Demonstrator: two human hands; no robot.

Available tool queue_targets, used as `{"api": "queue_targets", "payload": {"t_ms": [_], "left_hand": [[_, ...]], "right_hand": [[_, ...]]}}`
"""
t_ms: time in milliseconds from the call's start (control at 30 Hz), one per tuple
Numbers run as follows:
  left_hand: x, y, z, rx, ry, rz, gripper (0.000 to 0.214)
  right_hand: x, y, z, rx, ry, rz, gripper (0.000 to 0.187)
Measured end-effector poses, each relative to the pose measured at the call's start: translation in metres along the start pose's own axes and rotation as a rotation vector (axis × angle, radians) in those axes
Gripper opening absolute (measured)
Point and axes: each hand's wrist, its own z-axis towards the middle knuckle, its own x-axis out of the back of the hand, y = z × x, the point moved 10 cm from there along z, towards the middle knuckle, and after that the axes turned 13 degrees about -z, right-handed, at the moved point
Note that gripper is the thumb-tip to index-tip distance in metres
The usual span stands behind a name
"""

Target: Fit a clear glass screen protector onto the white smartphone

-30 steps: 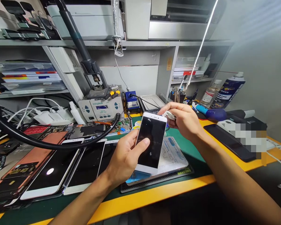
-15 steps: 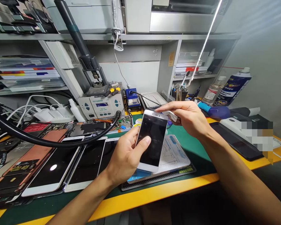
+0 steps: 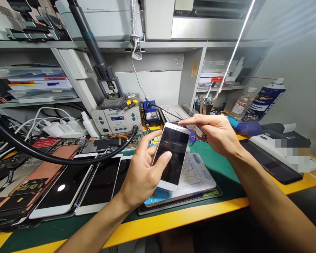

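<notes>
A white smartphone (image 3: 173,154) is tilted up in my left hand (image 3: 144,172), the thumb lying over its dark screen and the fingers behind its left edge. Faint light lines of text show on the upper part of the screen. My right hand (image 3: 218,135) is at the phone's top edge, with the index finger stretched out to touch it. Tucked under that hand's fingers is a crumpled white tissue (image 3: 197,130), partly hidden. Below the phone lies a blue-and-white printed pad (image 3: 192,177) on a dark perforated plate (image 3: 205,195).
Several phones, among them a white-framed phone (image 3: 65,186), lie at the left under a thick black hose (image 3: 55,159). A soldering station (image 3: 118,119) stands behind. To the right are a blue spray can (image 3: 265,100), a clear bottle (image 3: 242,103) and a black phone (image 3: 274,161).
Faint text has come up on the phone's screen, which was dark before. My left index finger has lifted away from the phone's edge. The whole view has shifted slightly.
</notes>
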Motion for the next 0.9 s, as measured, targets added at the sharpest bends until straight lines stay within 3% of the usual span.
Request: {"api": "queue_targets", "payload": {"t_ms": [167,433,667,800,900], "left_hand": [[0.003,0.001,-0.001,0.002,0.023,0.044,0.044],[0.006,-0.002,-0.002,0.026,0.038,0.06,0.037],[0.006,-0.002,-0.003,0.009,0.005,0.124,0.032],[0.004,-0.001,-0.004,-0.015,-0.023,0.206,0.028],[-0.001,0.0,-0.006,-0.018,-0.047,0.211,0.028]], "right_hand": [[0.001,0.003,0.0,0.007,0.002,0.025,0.037],[-0.002,0.022,0.002,-0.094,-0.016,0.134,0.026],[0.024,0.03,0.019,-0.224,0.108,0.163,0.03],[0.02,-0.006,0.032,-0.13,-0.033,0.003,0.026],[-0.007,-0.038,0.039,0.007,-0.304,-0.194,0.019]]}}
